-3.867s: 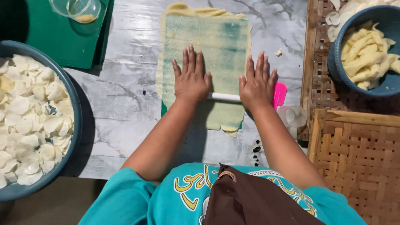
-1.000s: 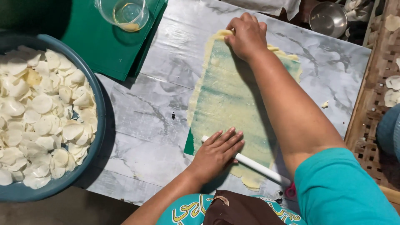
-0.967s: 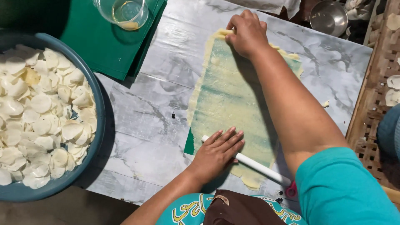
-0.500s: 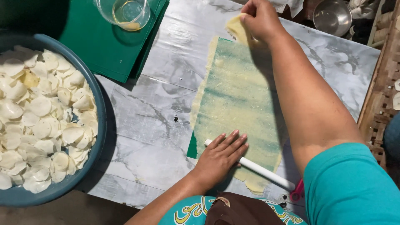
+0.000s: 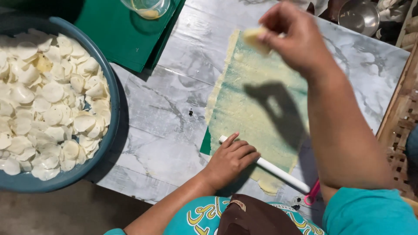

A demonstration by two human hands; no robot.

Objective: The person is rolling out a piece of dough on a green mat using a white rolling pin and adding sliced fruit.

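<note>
Marble-patterned tabletop [image 5: 165, 109] fills the view, grey and veined, with a thin sheet of yellowish dough [image 5: 252, 109] rolled out flat across it over a green mat [image 5: 205, 143] that peeks out at the near edge. Left hand [image 5: 230, 159] lies palm down on the white rolling pin [image 5: 278, 172], fingers spread loosely over its near end, pressing rather than gripping it. Right hand [image 5: 291, 37] is up in the air above the far end of the sheet, fingers pinched around a small scrap of dough [image 5: 257, 39], its shadow falling dark on the sheet below. Off to the left sits a big blue basin [image 5: 111, 87] heaped with pale round dough discs [image 5: 43, 100]. At the top, a clear cup [image 5: 146, 8] rests on a green board [image 5: 122, 30]. A metal bowl [image 5: 359, 15] shows at the far right corner, and woven trays [image 5: 400, 130] run along the right edge. A pink handle [image 5: 312, 196] pokes out near the pin's end.
</note>
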